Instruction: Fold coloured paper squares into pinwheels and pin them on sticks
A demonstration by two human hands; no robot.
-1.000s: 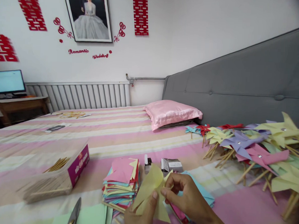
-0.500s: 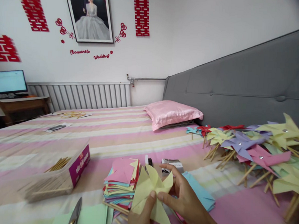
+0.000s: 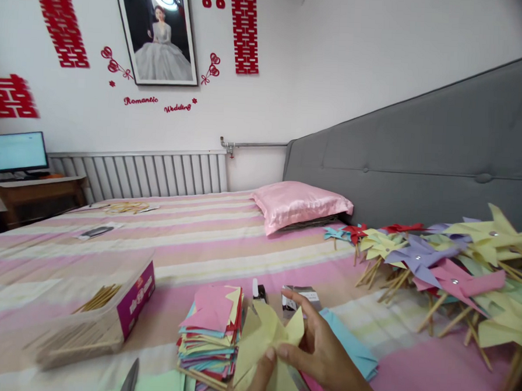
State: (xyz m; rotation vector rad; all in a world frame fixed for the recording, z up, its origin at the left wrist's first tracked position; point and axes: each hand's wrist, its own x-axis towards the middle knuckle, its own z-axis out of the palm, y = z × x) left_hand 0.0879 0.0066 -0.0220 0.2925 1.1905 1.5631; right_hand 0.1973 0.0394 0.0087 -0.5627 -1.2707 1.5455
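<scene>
Low in the middle of the view, a pale yellow paper pinwheel (image 3: pixel 269 327) is pinched between my two hands, its corners curled in toward the centre. My left hand (image 3: pixel 253 379) presses its thumb on the paper near the centre from below. My right hand (image 3: pixel 323 353) grips it from the right, thumb at the centre and index finger stretched up behind. Just left of the pinwheel stands a stack of coloured cut paper (image 3: pixel 210 333). Blue paper sheets (image 3: pixel 352 343) lie behind my right hand. Scissors (image 3: pixel 129 380) rest on green paper (image 3: pixel 159 384) at the bottom.
A clear plastic box (image 3: pixel 92 329) of wooden sticks sits on the left of the striped bed. Many finished pinwheels (image 3: pixel 419 257) on sticks are heaped at right by the grey headboard (image 3: pixel 422 134). Farther back lies a pink pillow (image 3: pixel 302 206). A small box (image 3: pixel 302 297) is behind my hands.
The whole scene sits slightly lower in view, as the camera has tilted up a little. Both hands keep their hold on the yellow pinwheel, nearly unchanged.
</scene>
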